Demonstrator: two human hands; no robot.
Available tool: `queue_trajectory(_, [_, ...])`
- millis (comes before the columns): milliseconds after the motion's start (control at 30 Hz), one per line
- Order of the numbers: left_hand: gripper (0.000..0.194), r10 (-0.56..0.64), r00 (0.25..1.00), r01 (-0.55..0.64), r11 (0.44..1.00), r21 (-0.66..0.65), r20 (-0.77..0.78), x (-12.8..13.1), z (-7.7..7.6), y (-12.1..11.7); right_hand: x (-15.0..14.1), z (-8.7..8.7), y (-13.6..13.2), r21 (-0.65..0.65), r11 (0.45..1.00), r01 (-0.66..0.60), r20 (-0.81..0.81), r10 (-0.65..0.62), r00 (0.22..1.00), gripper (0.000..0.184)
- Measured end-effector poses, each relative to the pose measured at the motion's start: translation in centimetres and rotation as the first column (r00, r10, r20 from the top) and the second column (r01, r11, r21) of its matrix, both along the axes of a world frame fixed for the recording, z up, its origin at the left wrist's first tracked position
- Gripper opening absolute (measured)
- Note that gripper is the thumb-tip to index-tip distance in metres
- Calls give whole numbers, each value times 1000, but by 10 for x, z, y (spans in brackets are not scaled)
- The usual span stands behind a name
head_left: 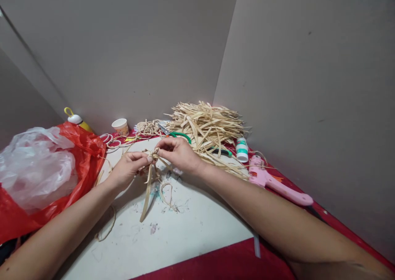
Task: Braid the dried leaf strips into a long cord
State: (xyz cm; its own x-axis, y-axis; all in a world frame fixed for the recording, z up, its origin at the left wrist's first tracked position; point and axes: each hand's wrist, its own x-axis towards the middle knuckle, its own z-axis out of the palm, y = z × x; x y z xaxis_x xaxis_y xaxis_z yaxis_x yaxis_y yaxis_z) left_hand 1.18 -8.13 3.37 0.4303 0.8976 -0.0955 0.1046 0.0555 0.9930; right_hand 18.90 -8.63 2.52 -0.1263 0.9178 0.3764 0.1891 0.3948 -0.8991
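Note:
Both my hands meet over a white board (185,226) on a red-covered table. My left hand (128,169) and my right hand (179,153) each pinch the same small bundle of pale dried leaf strips (153,155), fingers closed on it. Loose ends of the strips (147,193) hang down from the bundle onto the board, one long flat strip and a curled thin one. A large heap of the same dried strips (206,125) lies just behind my right hand.
Green-handled scissors (179,135) rest by the heap. A pink glue gun (271,181) and a small white bottle (242,149) lie at right. At left sit a red and clear plastic bag (46,169), a paper cup (120,126), a yellow bottle (77,120). Grey walls enclose the corner.

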Motion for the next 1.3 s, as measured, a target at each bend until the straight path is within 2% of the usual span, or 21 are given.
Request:
queue_trajectory(100, [18,57,987,-33,988,153,-152,0,-1,0,3,3,-1,-71,997,-33,12,34,999,5])
queue_trajectory(167, [18,86,977,-36,969,244,-196,0,-3,0,6,5,-1,-259,956,-139,-44,132,990,7])
queue_trajectory(200, [19,89,974,-26,958,285,-210,0,-4,-1,7,6,-1,-376,900,-221,-103,197,975,11])
queue_trajectory(267, [18,81,969,6,936,353,-233,0,-4,-1,11,8,-1,-550,741,-385,-244,298,923,21])
queue_trajectory(300, [19,86,967,14,921,389,-240,0,-4,-1,13,9,0,-585,686,-433,-291,321,901,25])
queue_trajectory(333, [19,101,964,14,903,429,-245,0,-3,-1,14,10,0,-589,672,-449,-302,332,894,27])
queue_trajectory(367, [20,123,962,7,882,471,-244,0,-2,-1,16,10,1,-565,698,-440,-282,338,898,27])
queue_trajectory(467, [21,189,956,-41,842,537,-223,-1,1,-1,20,10,3,-399,822,-407,-210,350,913,19])
queue_trajectory(533, [21,220,952,-77,845,530,-212,-1,1,0,22,9,5,-314,847,-429,-241,366,899,19])
queue_trajectory(667, [24,232,950,-91,846,526,-209,-1,0,-1,23,7,9,-301,857,-419,-364,302,881,17])
queue_trajectory(767, [23,236,943,-73,835,546,-235,-1,1,-2,23,8,10,-339,831,-442,-440,275,855,17])
queue_trajectory(900, [23,307,922,-85,756,649,-236,-3,4,-2,24,9,11,-365,781,-508,-547,262,795,23])
queue_trajectory(1000, [22,339,915,-101,714,693,-217,-6,3,2,27,10,12,-400,741,-540,-560,270,784,17])
queue_trajectory(1067, [20,345,918,-123,719,684,-197,-8,1,5,29,11,12,-382,751,-538,-573,264,776,13])
queue_trajectory(1167, [18,335,927,-160,759,631,-167,-9,-3,10,36,14,11,-327,777,-538,-591,276,758,24])
queue_trajectory(1233, [17,317,935,-175,800,574,-157,-9,-4,12,42,19,10,-333,789,-515,-537,290,792,31])
queue_trajectory(1300, [16,299,941,-183,846,500,-161,-9,-4,14,49,25,10,-333,828,-452,-428,295,855,32])
